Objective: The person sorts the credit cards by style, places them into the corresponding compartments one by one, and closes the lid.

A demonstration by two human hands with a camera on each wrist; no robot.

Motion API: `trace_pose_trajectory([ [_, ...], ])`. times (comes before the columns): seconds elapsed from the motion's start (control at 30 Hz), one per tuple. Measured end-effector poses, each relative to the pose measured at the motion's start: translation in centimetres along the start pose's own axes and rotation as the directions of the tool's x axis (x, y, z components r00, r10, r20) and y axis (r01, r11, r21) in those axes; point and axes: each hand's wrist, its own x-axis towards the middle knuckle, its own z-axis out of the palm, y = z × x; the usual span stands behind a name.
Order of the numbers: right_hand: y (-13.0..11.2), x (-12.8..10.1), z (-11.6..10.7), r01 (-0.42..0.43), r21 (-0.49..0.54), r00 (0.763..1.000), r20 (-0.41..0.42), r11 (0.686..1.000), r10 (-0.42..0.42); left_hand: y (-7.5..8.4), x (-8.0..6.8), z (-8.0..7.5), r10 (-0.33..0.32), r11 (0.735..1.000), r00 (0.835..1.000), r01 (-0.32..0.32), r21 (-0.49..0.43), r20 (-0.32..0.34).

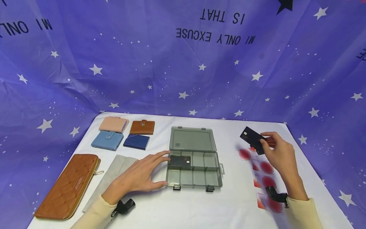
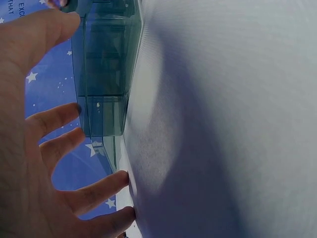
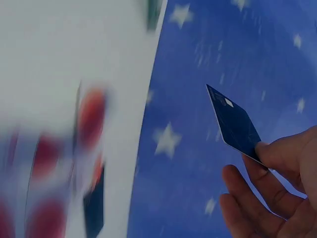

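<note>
Right hand [image 1: 281, 156] pinching dark card [image 1: 253, 140] above red cards [image 1: 264, 178]; left hand [image 1: 140, 175] spread, fingertips touching organizer [image 1: 194, 171]

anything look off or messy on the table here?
Nothing damaged or spilled. The red-and-white cards lie in a loose, overlapping row by the right hand, not squared up. The backdrop's printed text reads upside down. The wallets and the open organizer box sit tidy.
</note>
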Motion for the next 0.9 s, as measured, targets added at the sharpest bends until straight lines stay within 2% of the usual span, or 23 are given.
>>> trace_pose_trajectory([
  [0.2,-4.9,-0.2,3.9,0.088,0.114,0.991,0.086,0.99,-0.098,-0.1,0.0,-0.1,0.002,1.0,1.0,-0.002,0.002,-0.004],
  [0.5,-8.8,-1.2,8.7,0.098,0.255,0.965,0.211,0.962,-0.155,0.0,0.0,0.0,-0.006,1.0,1.0,0.006,0.0,0.006],
  [0.63,-10.1,-1.8,10.2,0.108,0.28,0.953,0.243,0.954,-0.18,0.0,0.1,0.0,-0.012,1.0,1.0,0.012,0.004,0.006],
  [0.9,-12.1,-3.5,12.0,0.089,0.273,0.921,0.343,0.958,-0.183,-0.1,0.1,0.0,-0.015,1.0,1.0,0.015,0.019,0.005],
])
